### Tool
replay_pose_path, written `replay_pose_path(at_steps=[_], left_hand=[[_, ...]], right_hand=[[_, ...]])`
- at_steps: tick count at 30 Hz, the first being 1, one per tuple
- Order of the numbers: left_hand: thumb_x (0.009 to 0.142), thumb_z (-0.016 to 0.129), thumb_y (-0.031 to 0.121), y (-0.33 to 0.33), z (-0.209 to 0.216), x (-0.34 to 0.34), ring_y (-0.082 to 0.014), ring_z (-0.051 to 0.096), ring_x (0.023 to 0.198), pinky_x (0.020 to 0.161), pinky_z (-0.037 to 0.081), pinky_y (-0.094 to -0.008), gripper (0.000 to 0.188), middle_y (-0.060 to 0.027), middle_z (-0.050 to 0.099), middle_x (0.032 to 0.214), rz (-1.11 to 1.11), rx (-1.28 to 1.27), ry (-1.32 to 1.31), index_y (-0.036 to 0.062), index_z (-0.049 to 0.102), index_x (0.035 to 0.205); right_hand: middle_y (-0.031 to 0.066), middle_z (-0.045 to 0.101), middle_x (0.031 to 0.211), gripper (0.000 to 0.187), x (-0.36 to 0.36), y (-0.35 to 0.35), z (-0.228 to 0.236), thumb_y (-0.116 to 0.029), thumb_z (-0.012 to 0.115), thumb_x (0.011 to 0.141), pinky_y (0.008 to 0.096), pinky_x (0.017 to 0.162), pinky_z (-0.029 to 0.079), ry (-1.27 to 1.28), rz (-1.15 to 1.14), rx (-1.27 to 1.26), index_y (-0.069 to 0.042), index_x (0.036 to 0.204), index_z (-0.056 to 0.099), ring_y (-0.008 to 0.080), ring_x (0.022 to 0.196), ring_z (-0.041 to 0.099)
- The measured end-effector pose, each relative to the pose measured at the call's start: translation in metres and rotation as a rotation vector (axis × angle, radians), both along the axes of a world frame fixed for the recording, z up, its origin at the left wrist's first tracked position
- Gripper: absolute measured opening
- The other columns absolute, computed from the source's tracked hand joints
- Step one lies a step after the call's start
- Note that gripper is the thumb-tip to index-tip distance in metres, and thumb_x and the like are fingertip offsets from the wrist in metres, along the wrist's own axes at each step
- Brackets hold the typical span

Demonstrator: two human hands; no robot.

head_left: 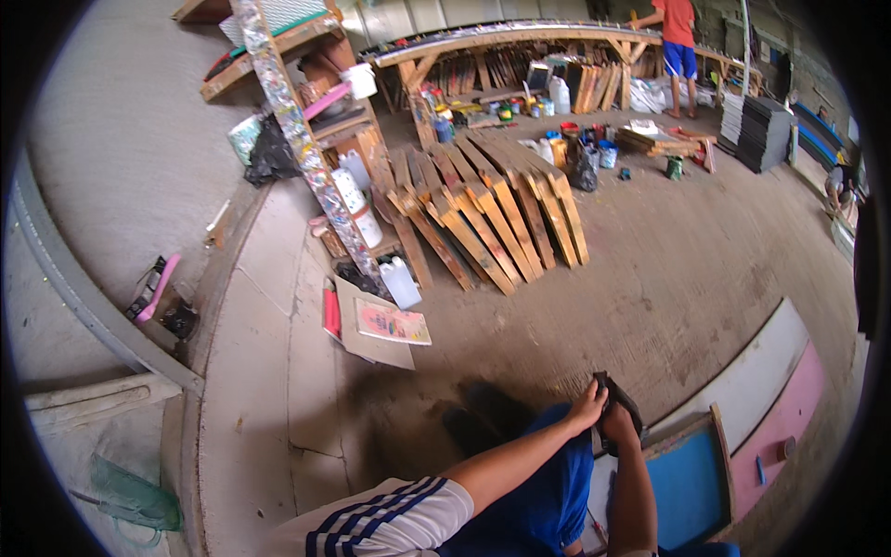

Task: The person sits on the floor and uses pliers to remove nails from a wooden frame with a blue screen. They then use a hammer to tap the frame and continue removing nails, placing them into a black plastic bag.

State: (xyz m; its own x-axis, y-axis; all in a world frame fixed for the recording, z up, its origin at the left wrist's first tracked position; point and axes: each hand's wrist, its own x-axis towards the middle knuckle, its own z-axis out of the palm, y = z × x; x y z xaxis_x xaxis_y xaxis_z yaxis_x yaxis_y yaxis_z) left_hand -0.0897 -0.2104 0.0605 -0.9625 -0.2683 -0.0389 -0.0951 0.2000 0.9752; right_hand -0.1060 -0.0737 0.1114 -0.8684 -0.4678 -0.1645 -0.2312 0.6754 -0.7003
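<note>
My left hand (587, 409) is closed on the near side of a small black flat object (624, 397). Beside it my right hand (616, 423) is closed round the same object from below. What kind of thing it is I cannot make out; fingers and shadow hide much of it. Both hands are close together above my blue-clad knee (566, 455). Just right of my right forearm lies a wood-framed blue screen (685, 487). A white board (756, 367) and a pink board (775, 434) reach beyond it, with a blue pen (761, 471) and a small brown cup (786, 448) on the pink one.
Wooden frames (492, 213) lean in a row ahead. A paint-spattered shelf (325, 167) with jugs stands left, near cardboard (376, 348) on the floor. Paint cans (608, 153) and a black stack (766, 135) are farther off. One person (679, 46) stands by the long table (520, 37); another (840, 186) is far right.
</note>
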Motion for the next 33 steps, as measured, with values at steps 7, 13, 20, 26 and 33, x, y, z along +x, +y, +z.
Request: replay_pose_path(at_steps=[7,13,20,26,33], left_hand=[[0.088,0.062,0.011,0.003,0.049,0.0,-0.0487,0.063,0.121,0.102,0.05,-0.051,0.08,-0.0368,0.061,0.133,-0.031,-0.207,-0.241,0.0014,0.027,0.159],[0.078,0.055,0.003,-0.007,0.069,-0.001,-0.0505,0.067,0.108,0.094,0.052,-0.054,0.066,-0.0353,0.068,0.115,-0.101,-0.192,-0.286,0.0021,0.045,0.143],[0.077,0.055,0.007,0.009,0.09,-0.015,-0.0472,0.065,0.117,0.1,0.052,-0.0515,0.071,-0.0328,0.067,0.122,-0.269,-0.266,-0.326,0.0049,0.048,0.148],[0.081,0.057,0.007,0.014,0.092,0.004,-0.0509,0.064,0.111,0.094,0.051,-0.055,0.052,-0.0315,0.069,0.112,-0.341,-0.181,-0.198,0.0082,0.058,0.133],[0.081,0.06,0.006,0.009,0.075,-0.005,-0.0494,0.066,0.106,0.091,0.052,-0.055,0.049,-0.0292,0.071,0.109,-0.131,-0.366,-0.003,0.0058,0.059,0.13]], right_hand=[[0.0246,0.053,0.15,0.039,-0.003,0.018,0.035,-0.016,0.07,0.087,0.0609,0.113,0.038,0.216,-0.224,0.031,-0.007,0.125,0.069,0.0469,0.143,0.043],[0.0245,0.056,0.146,0.039,0.012,0.036,0.049,-0.023,0.078,0.083,0.0568,0.118,0.033,0.728,-0.532,0.379,-0.009,0.119,0.074,0.0457,0.144,0.04],[0.0296,0.047,0.154,0.069,-0.023,0.103,-0.021,-0.039,0.088,0.076,0.0456,0.102,0.053,-0.18,-0.545,0.089,-0.016,0.138,0.069,0.0417,0.126,0.063],[0.0313,0.065,0.129,0.074,0.004,0.072,-0.011,-0.041,0.084,0.079,0.0482,0.102,0.053,0.004,-0.614,0.08,-0.023,0.146,0.061,0.0438,0.123,0.063],[0.0283,0.067,0.13,0.048,-0.004,0.064,-0.009,-0.01,0.06,0.092,0.0451,0.107,0.049,0.012,-0.842,-0.273,-0.001,0.139,0.061,0.0409,0.126,0.063]])
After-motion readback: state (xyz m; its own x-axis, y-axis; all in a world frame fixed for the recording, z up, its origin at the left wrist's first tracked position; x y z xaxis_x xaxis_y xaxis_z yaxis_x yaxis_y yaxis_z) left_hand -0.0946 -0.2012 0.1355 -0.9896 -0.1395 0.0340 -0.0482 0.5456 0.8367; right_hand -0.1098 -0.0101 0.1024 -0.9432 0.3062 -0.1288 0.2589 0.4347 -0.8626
